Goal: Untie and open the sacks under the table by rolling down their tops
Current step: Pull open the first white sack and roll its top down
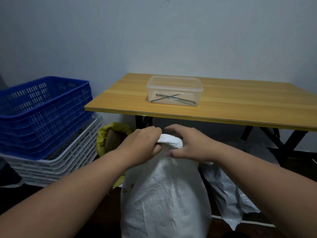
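A: From the head view, where does the work stand?

B: The white sack (165, 194) stands upright just in front of the table (223, 107), its neck bunched into a tight knob. The left hand (143, 145) has its fingers curled round the left side of that knob, and the right hand (187, 144) is closed over the right side, thumb below the bunch. Both hold the neck; neither is slack.

A: Is there a tie visible?

B: The hands cover the neck, so that cannot be told. A clear box (175, 91) on the table holds what look like loose cable ties (171, 98).

A: And the other sacks?

B: Left of the white sack, at the table's edge, a yellow sack (109, 133) already looks open with its top turned down. To the right lies a grey sack (228, 191), partly under the table.

A: How should this step go?

B: Probably by keeping one hand steady on the neck while the other works the fastening loose, then spreading the mouth evenly before rolling the rim outward in small turns, so the sack stays standing.
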